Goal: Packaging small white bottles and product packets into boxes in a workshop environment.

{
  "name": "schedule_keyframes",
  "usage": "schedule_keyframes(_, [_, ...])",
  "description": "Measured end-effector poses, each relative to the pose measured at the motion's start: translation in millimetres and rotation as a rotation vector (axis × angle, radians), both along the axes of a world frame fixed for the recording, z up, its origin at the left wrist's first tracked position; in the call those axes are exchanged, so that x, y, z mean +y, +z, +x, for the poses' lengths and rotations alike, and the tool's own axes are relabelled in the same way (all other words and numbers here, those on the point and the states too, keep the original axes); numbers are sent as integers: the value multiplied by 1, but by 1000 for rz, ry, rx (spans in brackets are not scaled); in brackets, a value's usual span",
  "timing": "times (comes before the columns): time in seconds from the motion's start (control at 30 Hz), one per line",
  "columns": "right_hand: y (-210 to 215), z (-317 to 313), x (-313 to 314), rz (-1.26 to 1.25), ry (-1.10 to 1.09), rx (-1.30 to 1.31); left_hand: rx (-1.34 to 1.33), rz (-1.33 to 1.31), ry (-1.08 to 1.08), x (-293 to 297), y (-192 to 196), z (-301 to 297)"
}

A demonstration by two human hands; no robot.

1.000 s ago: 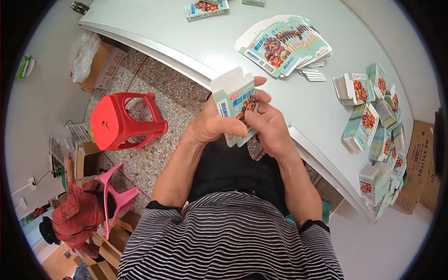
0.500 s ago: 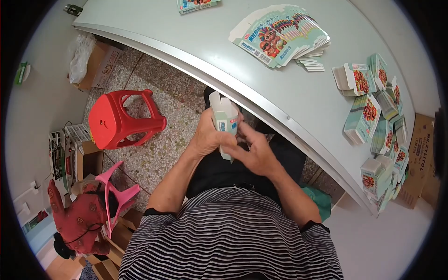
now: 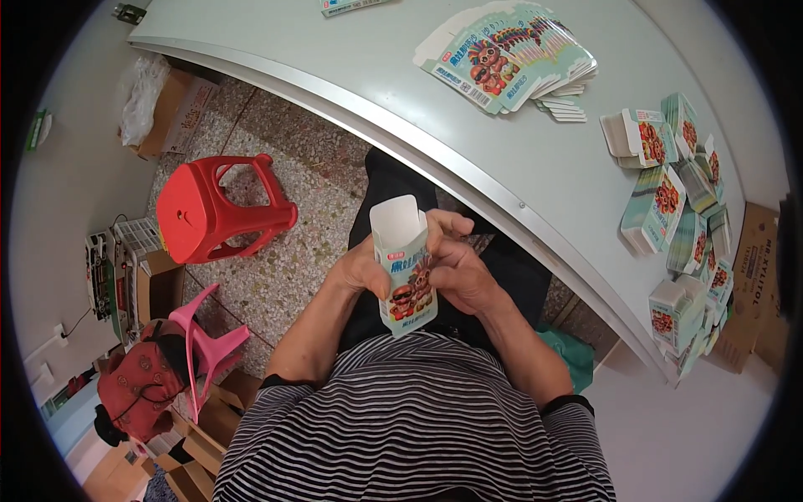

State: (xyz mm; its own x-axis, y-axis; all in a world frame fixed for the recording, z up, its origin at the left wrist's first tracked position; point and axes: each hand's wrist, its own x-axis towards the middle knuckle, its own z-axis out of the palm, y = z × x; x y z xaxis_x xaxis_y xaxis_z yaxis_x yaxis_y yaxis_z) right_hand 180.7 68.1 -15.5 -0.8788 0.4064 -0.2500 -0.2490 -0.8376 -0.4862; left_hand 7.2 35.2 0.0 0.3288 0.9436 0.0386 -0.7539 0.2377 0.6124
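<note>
Over my lap I hold a small pale-green carton [image 3: 407,280] with cartoon figures on its front. Its top end stands open, with one white flap raised. My left hand [image 3: 360,269] grips the carton's left side, thumb on the front face. On the other side, my right hand [image 3: 460,272] holds the right edge with its thumb at the front and its fingers curled behind. A fanned pile of flat, unfolded cartons [image 3: 510,58] lies on the table beyond my hands.
Several bundles of matching cartons [image 3: 657,209] are piled at the right of the pale table [image 3: 335,75]. A cardboard box [image 3: 757,284] stands past them. To my left are a red stool [image 3: 188,213], a pink chair frame [image 3: 196,351] and a plastic bag on a box [image 3: 146,100].
The carton has turned so its printed front faces me, and it has squared out into an open tube. My right hand has shifted to its right edge.
</note>
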Motion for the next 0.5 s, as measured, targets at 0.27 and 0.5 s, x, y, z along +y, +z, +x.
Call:
schedule_keyframes(0.27, [13,-6,-1,-8,-27,-63,129,-253,85,-15,14,-10])
schedule_keyframes(0.5, [-3,-3,-3,278,-133,-352,652,-267,630,-34,7,-11])
